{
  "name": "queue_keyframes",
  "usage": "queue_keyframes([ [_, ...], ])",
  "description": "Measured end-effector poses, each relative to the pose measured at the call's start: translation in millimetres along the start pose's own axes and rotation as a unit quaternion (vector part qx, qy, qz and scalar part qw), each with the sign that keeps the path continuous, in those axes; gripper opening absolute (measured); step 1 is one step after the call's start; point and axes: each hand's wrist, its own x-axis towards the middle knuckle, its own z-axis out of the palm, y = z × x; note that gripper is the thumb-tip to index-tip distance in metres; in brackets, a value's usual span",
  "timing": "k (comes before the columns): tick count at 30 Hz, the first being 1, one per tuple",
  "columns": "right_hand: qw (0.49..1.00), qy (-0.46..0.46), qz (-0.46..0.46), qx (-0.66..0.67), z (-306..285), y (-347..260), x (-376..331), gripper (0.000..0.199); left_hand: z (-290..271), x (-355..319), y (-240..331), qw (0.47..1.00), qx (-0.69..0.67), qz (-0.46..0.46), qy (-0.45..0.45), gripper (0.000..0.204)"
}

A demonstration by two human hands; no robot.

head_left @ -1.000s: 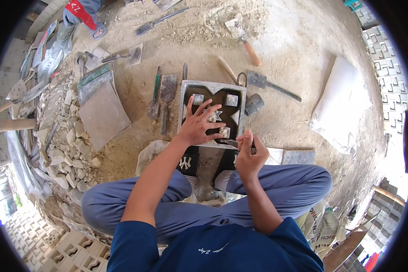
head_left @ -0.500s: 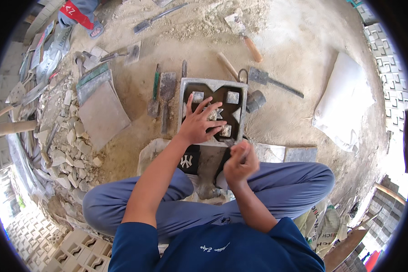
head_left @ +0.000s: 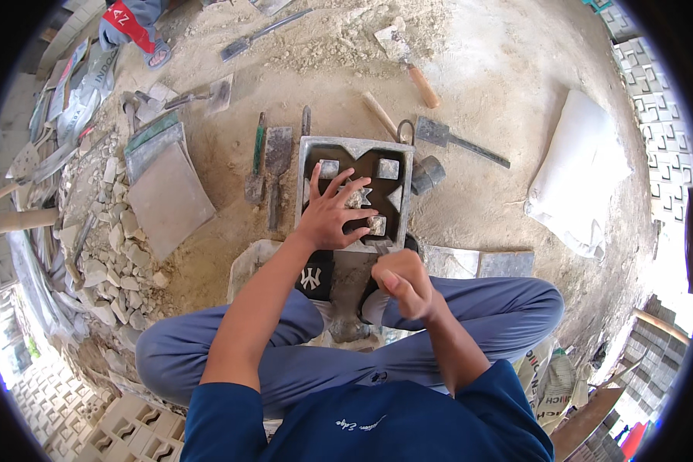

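Observation:
A grey rectangular block mold [head_left: 306, 154] lies in front of me, with a V-notched inner wall and several square posts [head_left: 388, 169] inside. Across its left and middle part spreads my left hand [head_left: 335, 214], fingers apart, over a rough lump [head_left: 355, 200] at the centre. My right hand [head_left: 405, 282] is a closed fist just below the mold's near right corner. A narrow dark metal tool [head_left: 383, 248] pokes out of it toward the near rim; its handle is hidden in the fist, so its exact kind does not show.
Flat trowels [head_left: 279, 150] lie left of the mold, a wooden-handled trowel [head_left: 422, 85] beyond it, and a flat metal blade tool [head_left: 434, 132] to its right. Stone rubble [head_left: 123, 254] and flat boards [head_left: 173, 200] are at left. A white sack [head_left: 581, 177] lies at right.
My right hand has drawn back slightly toward me and left, turning its fist. My left hand stays spread over the mold. The whole view has shifted a little.

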Motion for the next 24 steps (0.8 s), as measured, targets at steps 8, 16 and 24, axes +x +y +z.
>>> queue_keyframes([
  [8, 0.975, 0.176, -0.097, -0.095, 34.7, 14.6, -4.0, 0.051, 2.4, -0.6, 0.7, 1.000, 0.001, -0.004, -0.008, 0.029],
  [16, 0.982, 0.182, 0.036, -0.038, 11.7, 12.9, -4.4, 0.052, 7.9, 3.9, -1.4, 1.000, 0.006, -0.002, 0.009, 0.019],
  [24, 0.975, 0.212, 0.072, 0.012, 5.7, 1.2, -3.8, 0.053, 8.8, 2.3, -3.7, 1.000, -0.008, -0.015, 0.009, 0.021],
])
